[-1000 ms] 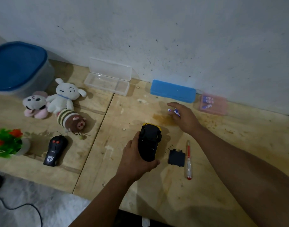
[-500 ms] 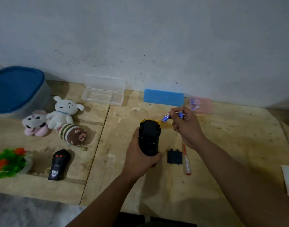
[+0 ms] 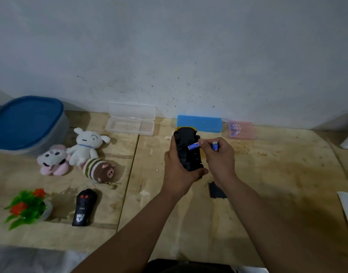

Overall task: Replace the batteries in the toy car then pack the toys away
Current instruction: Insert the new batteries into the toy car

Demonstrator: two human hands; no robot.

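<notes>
Battery poised over the upturned car

Toy car (image 3: 188,152) sits belly-up in the left hand (image 3: 179,170), whose fingers curl round its rear, long axis running away from the person toward the wall. The right hand (image 3: 220,156) is just beside it on the right, pinching one battery (image 3: 193,146) whose free end reaches over the open underside, roughly crosswise to the car; a second battery (image 3: 215,145) is tucked in the same hand. The battery cover (image 3: 217,191) lies on the table (image 3: 267,184) beneath the right wrist.
</notes>
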